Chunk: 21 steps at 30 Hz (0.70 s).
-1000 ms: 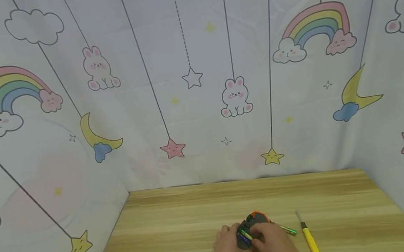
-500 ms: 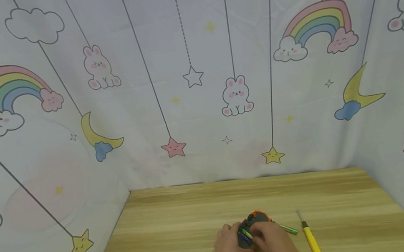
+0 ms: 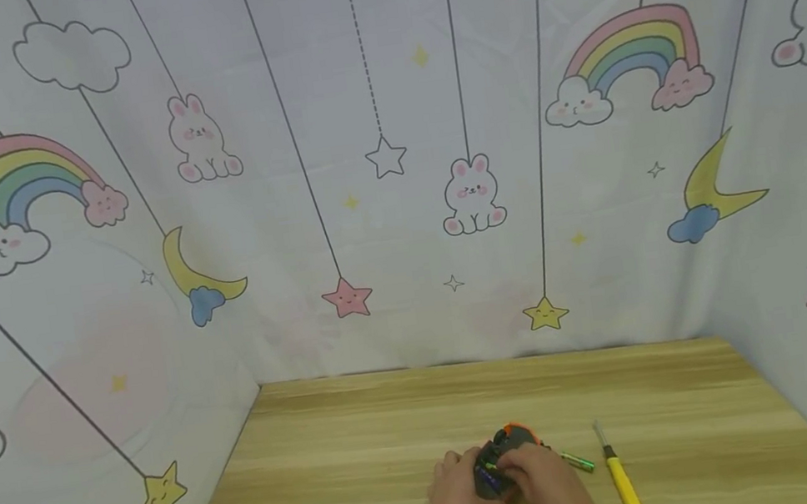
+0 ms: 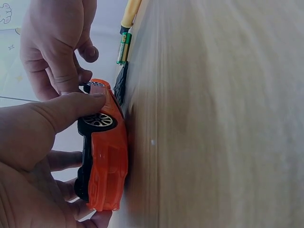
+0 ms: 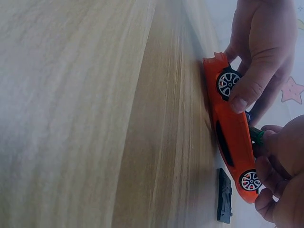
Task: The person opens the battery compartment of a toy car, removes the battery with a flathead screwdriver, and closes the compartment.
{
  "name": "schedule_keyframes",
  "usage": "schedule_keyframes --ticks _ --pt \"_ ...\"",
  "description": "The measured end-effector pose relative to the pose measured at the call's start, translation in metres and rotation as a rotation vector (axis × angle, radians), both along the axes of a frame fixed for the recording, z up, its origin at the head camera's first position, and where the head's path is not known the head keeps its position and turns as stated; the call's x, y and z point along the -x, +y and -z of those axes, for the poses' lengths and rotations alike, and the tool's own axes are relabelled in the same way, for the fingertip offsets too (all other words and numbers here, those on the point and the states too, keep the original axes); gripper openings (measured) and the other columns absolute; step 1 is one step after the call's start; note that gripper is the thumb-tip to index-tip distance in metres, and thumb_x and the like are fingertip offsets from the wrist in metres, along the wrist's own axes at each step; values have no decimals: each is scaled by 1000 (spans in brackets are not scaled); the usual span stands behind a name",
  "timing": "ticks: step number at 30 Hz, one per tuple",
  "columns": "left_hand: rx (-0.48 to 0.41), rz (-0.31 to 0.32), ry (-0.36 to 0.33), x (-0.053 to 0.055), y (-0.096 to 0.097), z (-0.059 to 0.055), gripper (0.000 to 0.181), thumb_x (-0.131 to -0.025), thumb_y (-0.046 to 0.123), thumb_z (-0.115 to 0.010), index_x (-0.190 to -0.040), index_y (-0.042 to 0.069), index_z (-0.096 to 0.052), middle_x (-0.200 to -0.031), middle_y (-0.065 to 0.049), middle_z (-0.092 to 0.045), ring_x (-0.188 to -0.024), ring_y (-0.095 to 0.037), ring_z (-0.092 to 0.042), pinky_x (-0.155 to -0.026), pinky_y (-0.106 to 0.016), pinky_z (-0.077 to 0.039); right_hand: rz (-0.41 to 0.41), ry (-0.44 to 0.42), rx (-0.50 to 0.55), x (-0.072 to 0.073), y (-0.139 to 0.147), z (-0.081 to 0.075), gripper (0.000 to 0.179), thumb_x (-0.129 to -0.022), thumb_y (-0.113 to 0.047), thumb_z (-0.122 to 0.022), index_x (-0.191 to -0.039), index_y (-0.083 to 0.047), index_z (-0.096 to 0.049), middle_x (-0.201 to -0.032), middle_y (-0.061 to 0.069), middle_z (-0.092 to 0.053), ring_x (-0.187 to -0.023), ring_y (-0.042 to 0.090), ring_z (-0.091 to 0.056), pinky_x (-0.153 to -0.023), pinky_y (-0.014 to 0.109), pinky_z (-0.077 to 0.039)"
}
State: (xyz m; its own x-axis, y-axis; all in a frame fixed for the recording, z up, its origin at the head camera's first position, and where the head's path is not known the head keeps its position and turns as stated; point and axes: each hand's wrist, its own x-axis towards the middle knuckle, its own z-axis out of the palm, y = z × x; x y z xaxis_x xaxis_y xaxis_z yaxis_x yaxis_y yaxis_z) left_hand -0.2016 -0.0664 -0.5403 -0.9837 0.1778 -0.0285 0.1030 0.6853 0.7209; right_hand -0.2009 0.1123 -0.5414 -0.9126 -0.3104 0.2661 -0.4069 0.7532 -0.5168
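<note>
An orange toy car (image 3: 522, 432) lies upside down on the table, its dark underside facing up. My left hand (image 3: 454, 494) grips one end of it; the thumb lies along the side by a wheel (image 4: 99, 119) in the left wrist view. With its fingertips at the car's battery compartment, my right hand (image 3: 547, 474) pinches a green battery (image 5: 256, 136), mostly covered by the fingers. Beside it in the compartment shows a purple-blue battery (image 3: 488, 479).
A second green battery (image 3: 579, 461) lies on the table right of the car. Near it is the dark battery cover (image 5: 224, 195). Further right lies a yellow-handled screwdriver (image 3: 623, 484). A printed curtain (image 3: 413, 326) stands behind the wooden table (image 3: 336, 445).
My right fingers have shifted slightly up and left over the compartment, and less of the green battery shows. My left hand and the car stay in place.
</note>
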Motion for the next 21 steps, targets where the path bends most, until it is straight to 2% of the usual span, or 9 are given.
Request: schedule_keyframes --ticks 7,14,21 --pt "14 -7 10 0 0 2 86 -62 24 -93 -139 7 -59 -107 -2 -54 -95 -22 -41 -77 -41 -37 22 1 -16 2 -1 1 8 -98 -20 -67 -102 -23 -74 -93 -11 -69 -87 7 -64 -75 32 -53" --pt "14 -8 14 2 0 4 86 -61 22 -93 -139 8 -60 -107 -2 -54 -95 -22 -42 -76 -41 -37 40 -23 -6 5 -3 0 12 -98 -17 -66 -106 -22 -74 -99 -9 -75 -92 14 -70 -84 44 -56" --pt "6 -9 15 2 0 3 86 -60 21 -93 -138 7 -60 -107 -2 -55 -95 -22 -43 -78 -43 -37 27 17 35 5 -3 0 14 -99 -13 -64 -105 -20 -74 -100 -8 -76 -90 13 -69 -76 33 -56"
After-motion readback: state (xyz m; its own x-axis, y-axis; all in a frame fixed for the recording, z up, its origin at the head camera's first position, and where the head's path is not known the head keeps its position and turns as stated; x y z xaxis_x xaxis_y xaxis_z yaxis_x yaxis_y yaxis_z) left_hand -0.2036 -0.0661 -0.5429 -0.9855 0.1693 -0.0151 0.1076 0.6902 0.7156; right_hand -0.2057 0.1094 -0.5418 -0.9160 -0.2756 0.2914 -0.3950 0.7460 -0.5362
